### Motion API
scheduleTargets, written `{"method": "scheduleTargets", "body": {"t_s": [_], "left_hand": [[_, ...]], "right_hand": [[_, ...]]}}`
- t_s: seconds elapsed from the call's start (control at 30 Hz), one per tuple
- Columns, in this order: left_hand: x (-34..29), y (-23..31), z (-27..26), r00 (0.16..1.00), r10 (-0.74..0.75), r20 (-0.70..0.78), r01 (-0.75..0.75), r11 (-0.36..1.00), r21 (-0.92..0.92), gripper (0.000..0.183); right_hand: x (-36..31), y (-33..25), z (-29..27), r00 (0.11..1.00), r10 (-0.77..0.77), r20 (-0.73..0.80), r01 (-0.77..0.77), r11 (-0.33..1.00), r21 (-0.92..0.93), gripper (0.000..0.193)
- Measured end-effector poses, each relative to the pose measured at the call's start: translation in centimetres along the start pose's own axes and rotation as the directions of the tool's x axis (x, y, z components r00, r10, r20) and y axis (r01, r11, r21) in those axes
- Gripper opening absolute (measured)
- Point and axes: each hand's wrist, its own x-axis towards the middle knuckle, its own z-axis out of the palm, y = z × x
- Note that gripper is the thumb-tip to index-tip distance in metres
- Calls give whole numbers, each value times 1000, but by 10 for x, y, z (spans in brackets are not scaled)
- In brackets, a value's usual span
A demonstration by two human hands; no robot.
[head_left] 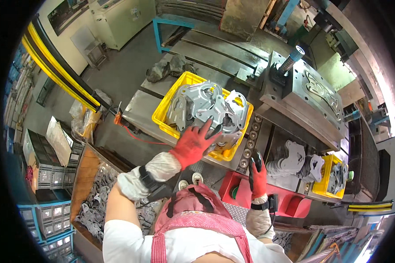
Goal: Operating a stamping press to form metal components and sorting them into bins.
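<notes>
My left hand [194, 143], in a red glove with black fingertips, reaches over the near side of a yellow crate [166, 125]. Its fingers are spread at the stamped metal plates [206, 103] heaped inside; whether they press on a plate I cannot tell. These plates are grey, flat and pierced with holes. My right hand [258, 176], gloved alike, is beside the table's front edge with its fingers stretched out and nothing visible in it. Just right of that hand stands a row of similar plates [289, 160] on the table.
A heavy press die [303, 101] with an upright spring post [292, 59] stands at the right. Rollers [248, 153] line the bed beside the crate. A smaller yellow crate [322, 179] sits far right. Scrap metal fills a wooden bin [90, 175] at lower left; red trays [232, 186] hang in front.
</notes>
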Motion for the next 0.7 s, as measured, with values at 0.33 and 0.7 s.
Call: {"method": "scheduleTargets", "body": {"t_s": [0.33, 0.7], "left_hand": [[41, -201, 82, 583, -805, 109, 803, 550, -229, 76], [-28, -145, 65, 286, -842, 457, 888, 54, -457, 77]], "right_hand": [[135, 69, 72, 977, -205, 66, 215, 918, -334, 41], [167, 70, 69, 965, 62, 254, -219, 721, 657, 38]]}}
